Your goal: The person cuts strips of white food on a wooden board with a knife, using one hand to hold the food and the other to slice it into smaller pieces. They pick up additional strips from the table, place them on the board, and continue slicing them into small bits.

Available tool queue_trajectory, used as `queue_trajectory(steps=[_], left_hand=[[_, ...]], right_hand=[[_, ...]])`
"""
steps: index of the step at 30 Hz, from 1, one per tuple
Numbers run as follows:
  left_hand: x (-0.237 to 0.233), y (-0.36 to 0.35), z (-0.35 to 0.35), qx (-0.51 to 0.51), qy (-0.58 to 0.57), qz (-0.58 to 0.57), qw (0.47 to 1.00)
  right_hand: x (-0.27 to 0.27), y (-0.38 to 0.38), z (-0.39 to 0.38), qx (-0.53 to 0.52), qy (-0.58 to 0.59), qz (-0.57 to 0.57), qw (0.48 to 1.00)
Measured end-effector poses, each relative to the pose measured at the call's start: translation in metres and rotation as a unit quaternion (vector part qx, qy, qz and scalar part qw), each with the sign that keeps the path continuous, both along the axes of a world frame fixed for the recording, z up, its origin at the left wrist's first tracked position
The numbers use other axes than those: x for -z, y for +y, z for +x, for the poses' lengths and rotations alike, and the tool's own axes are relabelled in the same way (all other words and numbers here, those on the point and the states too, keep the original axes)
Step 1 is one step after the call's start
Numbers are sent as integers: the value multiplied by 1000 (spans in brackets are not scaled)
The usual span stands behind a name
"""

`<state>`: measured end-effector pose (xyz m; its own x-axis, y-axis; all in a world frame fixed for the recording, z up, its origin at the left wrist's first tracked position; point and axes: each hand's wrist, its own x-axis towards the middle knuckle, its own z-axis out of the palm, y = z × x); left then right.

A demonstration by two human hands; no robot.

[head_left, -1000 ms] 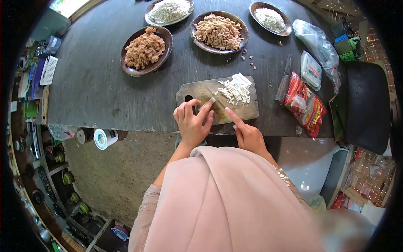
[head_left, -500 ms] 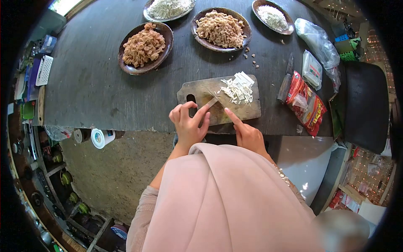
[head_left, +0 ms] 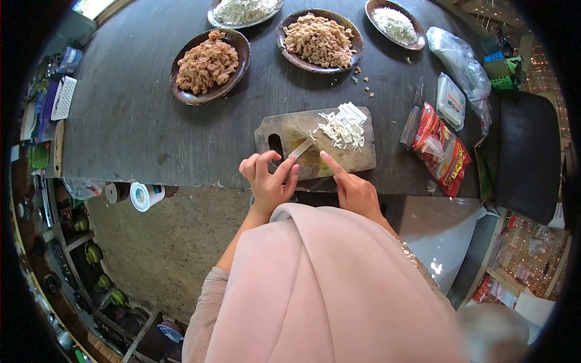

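Observation:
A wooden cutting board (head_left: 357, 158) lies near the table's front edge. My left hand (head_left: 268, 184) pinches a pale flat strip (head_left: 301, 148) over the board, thumb and index finger at its near end. My right hand (head_left: 356, 192) is curled at the board's front edge, index finger stretched forward along a thin knife seen nearly edge-on; its handle is hidden under the hand. The knife's dark line runs close to the strip's far end. A pile of cut white slivers (head_left: 343, 129) and some flat white pieces (head_left: 351, 112) sit on the board's right part.
Brown plates of tan pieces (head_left: 319, 42) and curled brown pieces (head_left: 209, 63) stand behind the board. Farther back are plates of white shreds (head_left: 393, 25) (head_left: 245, 9). To the right lie another knife (head_left: 411, 125), a red packet (head_left: 440, 148) and a plastic bag (head_left: 460, 57).
My left hand has shifted slightly left and down, and more of the pale strip shows past its fingertips. My right index fingertip has moved a little up and left.

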<state>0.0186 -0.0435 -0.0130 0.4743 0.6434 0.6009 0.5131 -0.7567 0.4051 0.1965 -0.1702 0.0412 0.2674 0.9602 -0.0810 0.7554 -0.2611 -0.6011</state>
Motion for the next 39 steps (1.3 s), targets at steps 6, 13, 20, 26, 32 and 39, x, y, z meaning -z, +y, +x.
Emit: queue_trajectory(steps=[6,13,20,26,32,39], left_hand=[[-1,0,-4,30,-19,-37,999],[-3,0,-13,13,12,-15,1000],[4,1,-15,25,15,7,1000],[1,-1,-15,26,7,-14,1000],[2,0,-14,16,24,2,1000],[4,0,-13,14,17,7,1000]], right_hand=[[-7,4,0,-5,-22,-8,1000],[-6,3,-1,-21,-64,-13,998],[-8,8,3,-34,-78,0,996],[-6,10,4,-47,-94,-22,994],[-14,4,4,-21,-23,-24,999],[-17,14,0,-23,-50,-68,996]])
